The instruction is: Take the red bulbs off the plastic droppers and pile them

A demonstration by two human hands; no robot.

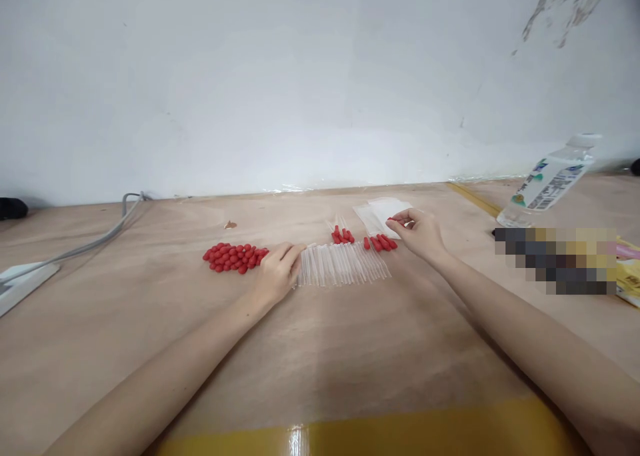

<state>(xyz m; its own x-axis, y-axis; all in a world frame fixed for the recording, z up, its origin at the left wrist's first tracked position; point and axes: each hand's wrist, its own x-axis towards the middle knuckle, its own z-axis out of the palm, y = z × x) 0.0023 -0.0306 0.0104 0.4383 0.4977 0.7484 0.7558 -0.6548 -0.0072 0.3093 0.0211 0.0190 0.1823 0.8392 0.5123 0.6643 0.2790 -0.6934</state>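
Observation:
My right hand (419, 231) pinches a small red rubber bulb (390, 220) between thumb and fingertips, over the edge of white, flat bags or papers (385, 213). Several clear slender dropper tubes (337, 264) lie side by side in a row. At the row's left end is my left hand (281, 269), its fingers bent and close together against the tubes; what lies between them is hidden. A pile of red rubber bulbs (233, 257) sits left of that hand. Behind the row, droppers with red bulbs (343, 235) lie in a small group, and more red-bulbed ones (381, 243) rest near my right hand.
A tilted clear plastic bottle (550, 176) stands at the right, behind a pixelated patch and a yellow packet (629, 277). A grey cable (113, 233) runs to a white block (25, 283) on the left. Yellow tape (380, 433) crosses the near table edge; a white wall (300, 83) rises behind.

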